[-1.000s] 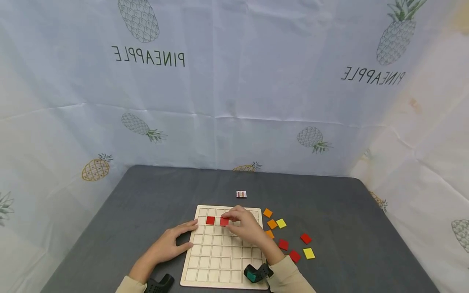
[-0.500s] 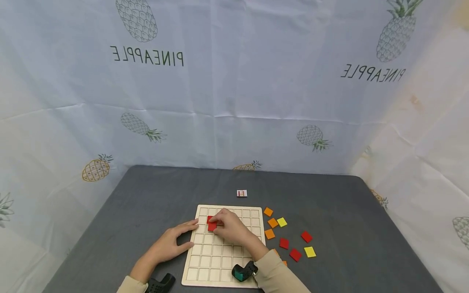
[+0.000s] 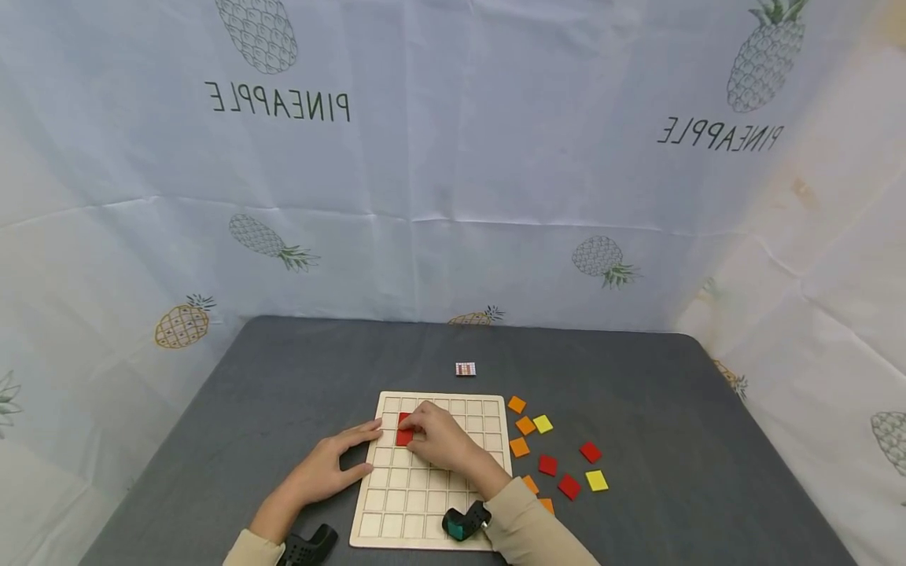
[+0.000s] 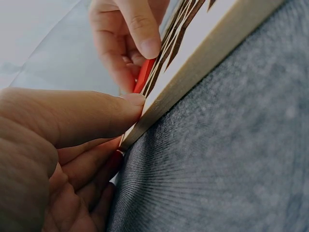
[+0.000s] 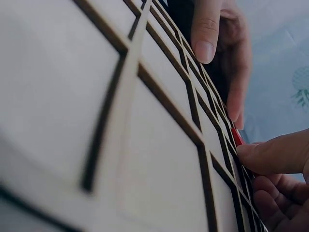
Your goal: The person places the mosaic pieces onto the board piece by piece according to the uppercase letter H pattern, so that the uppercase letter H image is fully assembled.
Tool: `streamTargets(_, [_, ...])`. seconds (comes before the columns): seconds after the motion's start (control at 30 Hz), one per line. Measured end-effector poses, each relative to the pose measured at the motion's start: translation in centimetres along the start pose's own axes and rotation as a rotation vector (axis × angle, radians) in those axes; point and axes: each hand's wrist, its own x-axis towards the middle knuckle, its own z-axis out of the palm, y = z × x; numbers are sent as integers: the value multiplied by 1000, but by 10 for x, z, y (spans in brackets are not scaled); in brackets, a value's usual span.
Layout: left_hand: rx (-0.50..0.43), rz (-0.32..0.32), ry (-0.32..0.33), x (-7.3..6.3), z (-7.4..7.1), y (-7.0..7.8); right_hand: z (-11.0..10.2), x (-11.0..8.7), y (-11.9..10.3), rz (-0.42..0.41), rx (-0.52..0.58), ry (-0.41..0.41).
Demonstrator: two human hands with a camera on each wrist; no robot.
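A pale wooden grid board [image 3: 394, 503] lies on the dark table in the head view. My right hand [image 3: 444, 442] is over its upper left part, thumb and fingertips pinching a red square tile [image 3: 403, 438] at one of the cells. Directly behind that tile is another red tile [image 3: 404, 417], partly covered by the fingers. My left hand [image 3: 324, 470] rests at the board's left edge, fingers and thumb extended and touching the rim. In the left wrist view its thumb lies against the wooden edge, near the red piece [image 4: 144, 75] at the right fingertips.
Right of the board lie several orange tiles [image 3: 520, 447], several red tiles [image 3: 569, 486] and two yellow tiles [image 3: 597, 480]. A small patterned card [image 3: 465, 369] lies behind the board. A pineapple-print cloth [image 3: 453, 173] hangs behind the table [image 3: 672, 409].
My right hand has moved left with the red tile, from right of the placed red tile to just in front of it, and lowered it to the board. The left hand stays put.
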Motion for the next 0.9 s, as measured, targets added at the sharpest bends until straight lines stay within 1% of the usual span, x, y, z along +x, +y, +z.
streamTargets(0.2, [5, -2, 1, 1, -1, -1, 0, 2, 2, -3, 25, 12])
streamTargets(0.33, [8, 0, -1, 1, 0, -1, -1, 0, 2, 12, 45, 15])
streamTargets(0.47, [7, -2, 0, 1, 1, -1, -7, -5, 3, 43, 79, 31])
streamTargets(0.53, [8, -7, 1, 0, 1, -1, -14, -8, 4, 41, 99, 39])
streamTargets(0.7, [4, -17, -4, 0, 1, 0, -33, -21, 14, 10, 149, 67])
streamTargets(0.9, [-7, -6, 4, 0, 1, 0, -54, -47, 33, 19, 188, 122])
